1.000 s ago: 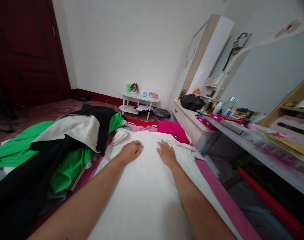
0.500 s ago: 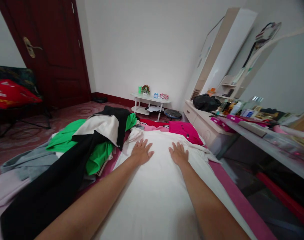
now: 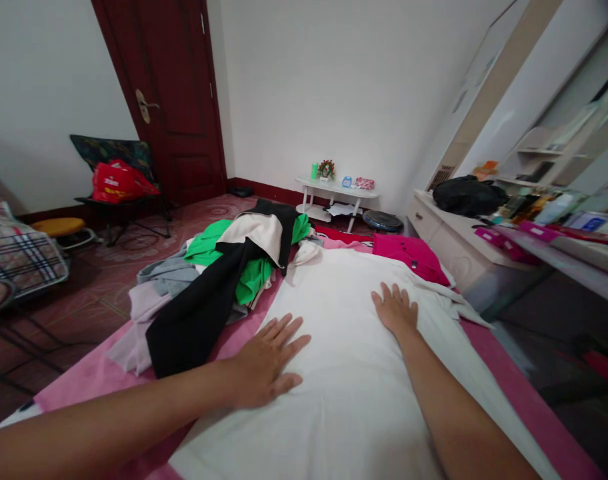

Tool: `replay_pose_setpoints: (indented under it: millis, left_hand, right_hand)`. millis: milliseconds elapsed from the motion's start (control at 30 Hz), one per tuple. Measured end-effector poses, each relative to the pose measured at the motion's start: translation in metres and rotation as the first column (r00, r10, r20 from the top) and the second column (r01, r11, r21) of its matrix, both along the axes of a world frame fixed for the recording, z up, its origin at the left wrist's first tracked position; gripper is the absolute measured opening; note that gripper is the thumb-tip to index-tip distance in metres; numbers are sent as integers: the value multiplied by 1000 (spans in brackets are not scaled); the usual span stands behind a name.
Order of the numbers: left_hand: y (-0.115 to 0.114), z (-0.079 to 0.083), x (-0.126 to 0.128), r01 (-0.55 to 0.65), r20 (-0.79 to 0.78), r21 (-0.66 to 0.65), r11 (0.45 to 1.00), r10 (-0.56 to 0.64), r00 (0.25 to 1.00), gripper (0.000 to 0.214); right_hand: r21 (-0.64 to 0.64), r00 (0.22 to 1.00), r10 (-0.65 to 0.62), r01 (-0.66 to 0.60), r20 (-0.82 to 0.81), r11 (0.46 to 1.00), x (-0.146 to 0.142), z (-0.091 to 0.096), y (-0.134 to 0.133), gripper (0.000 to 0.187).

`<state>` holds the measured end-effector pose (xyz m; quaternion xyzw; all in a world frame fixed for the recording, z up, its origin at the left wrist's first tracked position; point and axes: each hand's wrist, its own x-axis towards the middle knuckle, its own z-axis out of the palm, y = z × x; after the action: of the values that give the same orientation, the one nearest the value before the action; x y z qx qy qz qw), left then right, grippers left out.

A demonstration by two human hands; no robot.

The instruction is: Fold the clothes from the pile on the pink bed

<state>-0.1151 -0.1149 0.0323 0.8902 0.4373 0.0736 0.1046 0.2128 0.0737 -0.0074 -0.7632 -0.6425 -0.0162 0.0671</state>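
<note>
A white garment lies spread flat on a pink sheet in front of me. My left hand rests flat on the garment's left edge, fingers spread. Farther up, on its right side, my right hand presses flat with its fingers stretched out. Neither hand holds anything. A pile of green, black, cream and grey clothes lies just left of the garment. A bright pink garment lies beyond my right hand.
A dresser with a black bag and clutter runs along the right. A small white table stands by the far wall. A dark red door, a chair with a red bag and a yellow stool are on the left.
My left hand has slid back toward me along the garment's left edge. The right hand stays flat near the top. The view has swung left, showing the door and chair.
</note>
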Motion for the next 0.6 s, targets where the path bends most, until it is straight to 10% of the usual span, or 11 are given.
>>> replay_pose_setpoints:
  millis: [133,300,467,600]
  left_hand:
    - [-43,-2,-33,-24,9,-32,999,24,1000,77]
    - [-75,-12,-62,-419,0,-88,904,420,907,88]
    - [-86,-10,-71,-595,-11,-302,745,622,783,84]
    - [-84,-10,-74,-524,19,-356,774,567,824,43]
  right_hand:
    - [57,999,22,-24,30,998,0,-2,-7,60]
    - [202,978,111,-75,-176,977,-2,7,-14,48]
    - [239,781,223,-97,-583,966,-42,23,6,36]
    - [162,586,223,-155,-779,974,-113,34,37,38]
